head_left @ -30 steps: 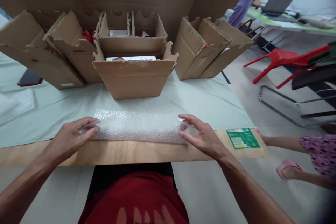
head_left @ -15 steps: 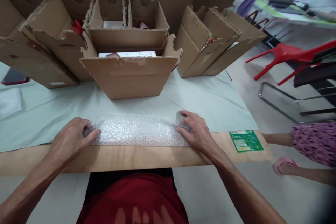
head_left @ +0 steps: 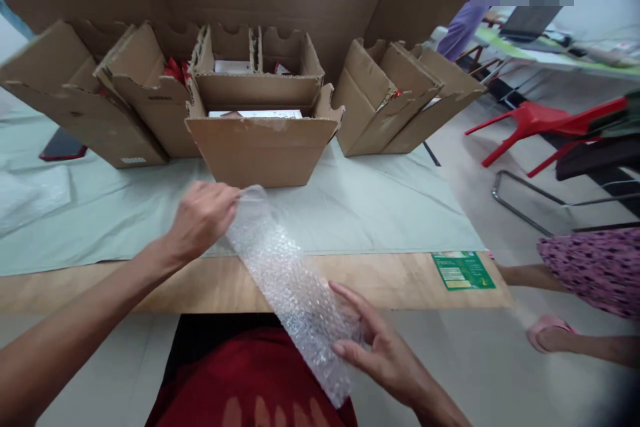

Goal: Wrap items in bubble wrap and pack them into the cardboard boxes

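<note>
A long roll of bubble wrap (head_left: 287,280) is lifted off the table and tilted, one end up near the middle box, the other down over my lap. My left hand (head_left: 203,219) is closed on the upper end. My right hand (head_left: 377,343) holds the lower end, fingers curled round it, just in front of the table's wooden edge (head_left: 390,280).
An open cardboard box (head_left: 260,143) with white items stands straight ahead, more open boxes to its left (head_left: 85,107) and right (head_left: 400,103). A pale sheet (head_left: 380,200) covers the table; a green label (head_left: 463,270) lies at its right. Another person's legs (head_left: 585,273) and red chairs (head_left: 545,117) are at the right.
The bubble wrap roll lay flat across the table under both hands; now it is raised and turned, left end up and forward, right end pulled toward my lap.
</note>
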Tool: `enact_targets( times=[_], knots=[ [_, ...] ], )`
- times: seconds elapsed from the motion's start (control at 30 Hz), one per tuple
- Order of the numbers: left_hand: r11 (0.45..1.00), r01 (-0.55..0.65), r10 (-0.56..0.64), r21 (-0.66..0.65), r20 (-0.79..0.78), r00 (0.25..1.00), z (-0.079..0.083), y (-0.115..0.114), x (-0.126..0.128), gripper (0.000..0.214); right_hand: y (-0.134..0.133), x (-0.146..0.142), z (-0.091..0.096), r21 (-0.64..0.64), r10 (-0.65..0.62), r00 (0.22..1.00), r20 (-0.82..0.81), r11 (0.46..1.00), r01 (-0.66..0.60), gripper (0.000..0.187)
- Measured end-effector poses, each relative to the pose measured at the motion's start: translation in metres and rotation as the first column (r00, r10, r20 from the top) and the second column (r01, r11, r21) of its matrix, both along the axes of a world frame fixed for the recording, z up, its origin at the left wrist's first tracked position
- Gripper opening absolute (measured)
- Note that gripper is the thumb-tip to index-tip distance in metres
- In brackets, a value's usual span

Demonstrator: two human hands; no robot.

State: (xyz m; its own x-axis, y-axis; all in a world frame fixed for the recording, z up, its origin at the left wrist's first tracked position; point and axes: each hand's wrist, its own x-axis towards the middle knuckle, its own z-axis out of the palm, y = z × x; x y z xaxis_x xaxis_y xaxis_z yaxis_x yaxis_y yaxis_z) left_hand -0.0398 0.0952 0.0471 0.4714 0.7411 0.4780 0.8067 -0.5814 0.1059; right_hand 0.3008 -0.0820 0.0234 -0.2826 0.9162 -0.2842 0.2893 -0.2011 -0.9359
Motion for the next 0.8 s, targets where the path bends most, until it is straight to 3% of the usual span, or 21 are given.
enact_targets(
  times=[0.1, 0.2, 0.37, 0.5, 0.6, 0.67, 0.73, 0.8],
  knots=[
    [0.977, 0.204, -0.197, 0.059, -0.106, 0.975, -0.002, 0.016, 0.038, 0.025, -0.031, -0.004, -0.012, -0.129, -0.044, 0.991, -0.128, 0.991, 0.028, 0.077],
    [0.944, 0.310, -0.284, 0.114, -0.201, 0.938, -0.001, 0.022, 0.061, 0.032, -0.050, -0.005, -0.016, -0.189, -0.056, 0.982, -0.178, 0.982, 0.022, 0.077],
    [0.939, 0.305, -0.274, 0.160, -0.189, 0.943, 0.009, 0.034, 0.069, 0.030, -0.049, -0.020, -0.017, -0.062, 0.090, 0.966, -0.242, 0.992, -0.108, 0.042],
    [0.937, 0.292, -0.294, 0.192, -0.019, 0.956, 0.009, 0.019, 0.064, 0.024, -0.039, -0.045, -0.026, -0.060, 0.072, 0.933, -0.353, 0.993, -0.099, 0.038],
    [0.923, 0.385, -0.379, -0.003, 0.174, 0.909, 0.000, -0.027, 0.054, 0.021, -0.037, -0.054, -0.027, -0.067, 0.088, 0.903, -0.421, 0.990, -0.128, 0.037],
    [0.820, 0.515, -0.432, -0.249, 0.320, 0.843, -0.007, -0.064, 0.044, 0.018, -0.034, -0.054, -0.022, -0.059, 0.105, 0.880, -0.464, 0.987, -0.149, 0.037],
    [0.697, 0.546, -0.372, -0.465, 0.417, 0.830, -0.013, -0.093, 0.031, 0.022, -0.027, -0.051, -0.013, -0.061, 0.112, 0.856, -0.505, 0.984, -0.165, 0.037],
    [0.614, 0.548, -0.271, -0.568, 0.500, 0.823, -0.019, -0.110, 0.021, 0.036, -0.015, -0.051, -0.004, -0.087, 0.063, 0.820, -0.569, 0.987, -0.136, 0.041]
  ],
)
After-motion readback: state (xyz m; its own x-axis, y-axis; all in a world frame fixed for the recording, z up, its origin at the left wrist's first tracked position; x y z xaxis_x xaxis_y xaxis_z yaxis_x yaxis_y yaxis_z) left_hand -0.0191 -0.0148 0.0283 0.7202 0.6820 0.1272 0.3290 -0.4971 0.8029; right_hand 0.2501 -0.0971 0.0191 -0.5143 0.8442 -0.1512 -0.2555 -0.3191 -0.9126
